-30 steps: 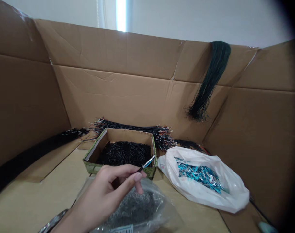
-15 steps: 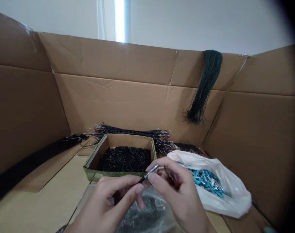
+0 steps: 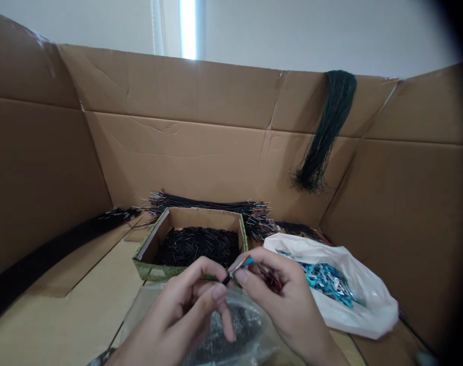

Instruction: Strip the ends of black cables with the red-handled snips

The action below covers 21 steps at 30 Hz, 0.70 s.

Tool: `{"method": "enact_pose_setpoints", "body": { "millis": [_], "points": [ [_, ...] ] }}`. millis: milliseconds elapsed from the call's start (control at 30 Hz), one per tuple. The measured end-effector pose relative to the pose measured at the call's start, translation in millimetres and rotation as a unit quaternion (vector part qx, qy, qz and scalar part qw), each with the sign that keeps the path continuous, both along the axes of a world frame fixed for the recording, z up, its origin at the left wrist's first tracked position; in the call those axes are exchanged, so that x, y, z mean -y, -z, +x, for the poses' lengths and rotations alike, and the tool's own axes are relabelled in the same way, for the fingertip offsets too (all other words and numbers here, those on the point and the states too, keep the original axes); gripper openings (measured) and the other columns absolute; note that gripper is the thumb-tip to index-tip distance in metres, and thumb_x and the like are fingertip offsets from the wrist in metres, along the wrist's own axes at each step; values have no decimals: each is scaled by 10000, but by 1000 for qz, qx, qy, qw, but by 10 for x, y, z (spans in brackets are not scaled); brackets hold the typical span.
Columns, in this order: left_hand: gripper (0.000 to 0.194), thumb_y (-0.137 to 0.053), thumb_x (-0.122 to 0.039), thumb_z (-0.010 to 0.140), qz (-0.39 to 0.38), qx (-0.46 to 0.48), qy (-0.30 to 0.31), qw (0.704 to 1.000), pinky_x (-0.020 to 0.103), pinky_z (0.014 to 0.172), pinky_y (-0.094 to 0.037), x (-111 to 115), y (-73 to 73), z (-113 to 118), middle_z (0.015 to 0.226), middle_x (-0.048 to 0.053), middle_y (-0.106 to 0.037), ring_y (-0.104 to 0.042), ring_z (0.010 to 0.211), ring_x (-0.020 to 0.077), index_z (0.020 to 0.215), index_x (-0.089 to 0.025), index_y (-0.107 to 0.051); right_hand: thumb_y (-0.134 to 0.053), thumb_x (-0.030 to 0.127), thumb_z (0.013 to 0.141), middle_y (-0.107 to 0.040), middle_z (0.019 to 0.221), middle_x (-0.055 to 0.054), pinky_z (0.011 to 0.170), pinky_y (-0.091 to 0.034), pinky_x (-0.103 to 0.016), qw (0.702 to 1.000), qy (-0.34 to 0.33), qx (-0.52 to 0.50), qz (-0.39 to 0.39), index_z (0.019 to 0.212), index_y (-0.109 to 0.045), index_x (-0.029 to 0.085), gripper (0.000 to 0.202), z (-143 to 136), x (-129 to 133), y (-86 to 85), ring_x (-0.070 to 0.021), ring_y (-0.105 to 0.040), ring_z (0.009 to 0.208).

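Nearest us: left hand (image 3: 181, 311) pinching black cable (image 3: 227, 279) — right hand (image 3: 282, 290) pinching coloured wires at its end, both grips equally near. Cable lies between grips, long axis slanting near left to far right. Beneath hands, clear bag (image 3: 142, 301), dark contents we cannot make out. Beyond: green box (image 3: 158, 272) of short black pieces (image 3: 201, 246); right, white bag (image 3: 376, 305) of shiny blue scraps (image 3: 328, 282). Far: cable bundle (image 3: 208, 204) behind box.

Box (image 3: 155, 273), holding loose pieces (image 3: 198, 247); cable bundle (image 3: 216, 204) behind (cardboard wall (image 3: 185, 157) beyond); side bag (image 3: 374, 307) at right, strips (image 3: 328, 282) within; front bag (image 3: 237, 328) before box, below left hand (image 3: 178, 310) and right hand (image 3: 286, 295)
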State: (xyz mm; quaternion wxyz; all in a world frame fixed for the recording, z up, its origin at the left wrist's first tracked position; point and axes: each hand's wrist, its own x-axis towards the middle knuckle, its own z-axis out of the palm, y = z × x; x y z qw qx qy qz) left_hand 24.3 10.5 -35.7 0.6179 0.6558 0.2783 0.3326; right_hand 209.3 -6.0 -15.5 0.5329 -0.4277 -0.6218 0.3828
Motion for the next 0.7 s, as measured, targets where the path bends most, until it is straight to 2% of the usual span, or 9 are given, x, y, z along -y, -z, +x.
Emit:
{"method": "enact_pose_setpoints", "body": {
  "millis": [100,167,300,400,433,500,567,633,700],
  "points": [
    [333,-428,-495,1050,-15,0,3,1000,197,408,-165,-13,-10,26,656,-9,-661,-267,445,68,984,-199,-567,-637,302,887,-585,637,14,507,-381,-213,999,-21,-24,11,788,-678,182,161,9,-33,34,-108,-470,574],
    [383,-398,-496,1058,-17,-8,4,1000,192,440,-219,-19,-21,26,612,-24,-602,-297,471,77,944,-189,-597,-630,303,892,-600,651,8,522,-395,-216,999,-31,-27,14,809,-685,180,158,21,-55,52,-114,-494,591],
    [356,-515,-523,1002,69,-68,-43,994,206,591,-382,-7,-36,9,751,-6,-593,-466,644,118,942,-201,-656,-625,310,897,-551,612,27,500,-338,-220,999,-42,-13,-3,793,-673,181,173,20,-80,73,-105,-435,564],
    [332,-544,-505,987,129,-126,-60,982,230,615,-396,9,-52,2,747,-7,-603,-514,677,142,952,-211,-695,-615,317,896,-578,627,21,527,-363,-225,999,-52,1,-7,790,-660,185,175,26,-75,70,-110,-461,579],
    [344,-510,-494,1005,138,-137,-47,980,236,618,-398,13,-58,-1,700,-16,-594,-523,655,142,962,-214,-704,-615,329,891,-591,641,17,535,-378,-226,999,-39,16,4,793,-661,186,179,48,-76,63,-116,-483,591],
    [382,-428,-476,1040,149,-156,-14,976,247,645,-416,16,-66,-8,639,-28,-590,-548,629,143,1014,-221,-712,-595,384,893,-595,658,9,532,-392,-230,996,31,81,35,787,-654,187,231,154,-100,40,-127,-509,600],
    [399,-380,-467,1056,157,-179,-1,971,254,679,-440,12,-66,-19,662,-26,-628,-588,652,149,1088,-231,-701,-511,438,938,-604,686,0,540,-412,-235,964,140,225,38,814,-646,188,310,362,-157,19,-141,-546,622],
    [401,-366,-467,1059,175,-196,-11,965,257,709,-460,-6,-64,-34,690,-24,-646,-622,693,157,1119,-238,-690,-420,399,993,-660,786,-21,621,-459,-236,886,233,400,-9,887,-652,191,330,666,-229,28,-159,-622,729],
    [392,-383,-467,1054,200,-197,-27,959,260,762,-474,-40,-66,-52,694,-27,-637,-640,719,158,1081,-237,-699,-467,287,984,-715,931,-65,757,-488,-265,833,279,474,-65,936,-678,180,241,1017,-280,91,-196,-669,893]
  ]
}}
